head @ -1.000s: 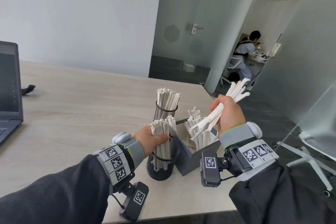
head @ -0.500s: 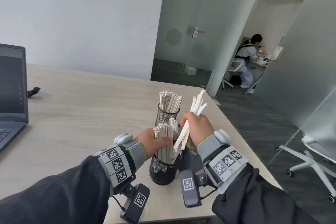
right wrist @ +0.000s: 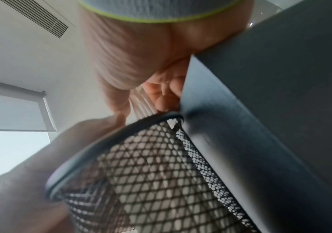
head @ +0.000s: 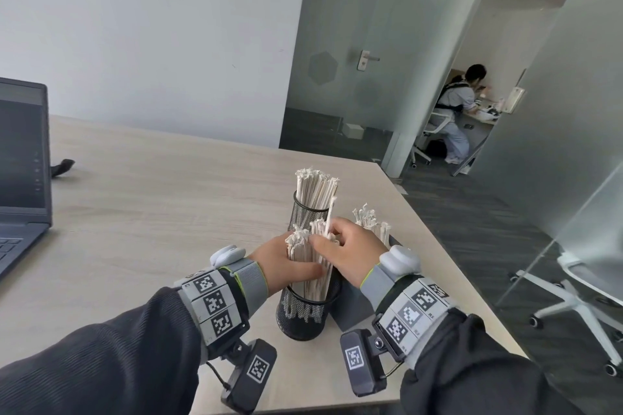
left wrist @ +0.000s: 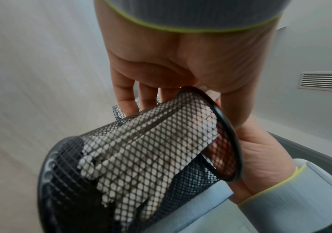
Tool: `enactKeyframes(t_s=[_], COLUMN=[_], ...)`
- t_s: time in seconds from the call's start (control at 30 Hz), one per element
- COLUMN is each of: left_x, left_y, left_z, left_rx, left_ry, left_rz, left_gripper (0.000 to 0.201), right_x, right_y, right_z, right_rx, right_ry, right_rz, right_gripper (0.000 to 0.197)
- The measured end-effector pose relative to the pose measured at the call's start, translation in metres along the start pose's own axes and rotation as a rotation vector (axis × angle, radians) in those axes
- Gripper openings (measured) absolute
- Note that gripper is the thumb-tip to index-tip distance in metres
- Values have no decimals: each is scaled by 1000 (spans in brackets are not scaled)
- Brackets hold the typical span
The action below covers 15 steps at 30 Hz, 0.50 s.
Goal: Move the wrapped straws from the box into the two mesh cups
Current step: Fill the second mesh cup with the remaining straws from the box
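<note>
Both hands settle a bundle of straws into the near cup.

The left hand [head: 286,266] curls around the straws [head: 312,266] standing in the near cup [head: 305,317], bracing them upright. The right hand [head: 350,253] pinches a few, likely so they drop in straight. The far cup [head: 312,209] looks full; more straws stand in the box [head: 349,312] behind the right hand.

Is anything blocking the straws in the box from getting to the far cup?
The far cup already looks packed with straws. The right hand and near cup crowd beside the box straws, but nothing visible sits above them.
</note>
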State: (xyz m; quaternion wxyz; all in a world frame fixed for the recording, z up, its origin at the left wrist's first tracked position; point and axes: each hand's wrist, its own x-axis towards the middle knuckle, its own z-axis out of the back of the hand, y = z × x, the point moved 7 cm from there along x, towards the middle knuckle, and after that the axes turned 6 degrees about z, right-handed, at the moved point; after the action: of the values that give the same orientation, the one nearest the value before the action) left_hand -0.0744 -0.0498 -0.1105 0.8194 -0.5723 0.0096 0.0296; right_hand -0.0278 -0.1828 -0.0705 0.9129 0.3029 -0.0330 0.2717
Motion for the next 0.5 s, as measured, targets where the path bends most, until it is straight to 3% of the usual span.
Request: enactKeyframes(t_s=[0.2, 0.4, 0.5], left_x=[-3, 4, 6], left_y=[-9, 0, 2], left_z=[-2, 1, 1], left_rx=[15, 41, 51], left_ry=[10, -116, -140], left_rz=[-59, -13, -5], left_gripper=[31, 44, 39], right_x=[1, -4, -5], right_y=[-8, -4, -7], right_z=[-4, 3, 3], right_rx=[238, 503, 597], right_ry=[28, 20, 32], right_rz=[13, 13, -20], right_gripper=[48, 32, 24])
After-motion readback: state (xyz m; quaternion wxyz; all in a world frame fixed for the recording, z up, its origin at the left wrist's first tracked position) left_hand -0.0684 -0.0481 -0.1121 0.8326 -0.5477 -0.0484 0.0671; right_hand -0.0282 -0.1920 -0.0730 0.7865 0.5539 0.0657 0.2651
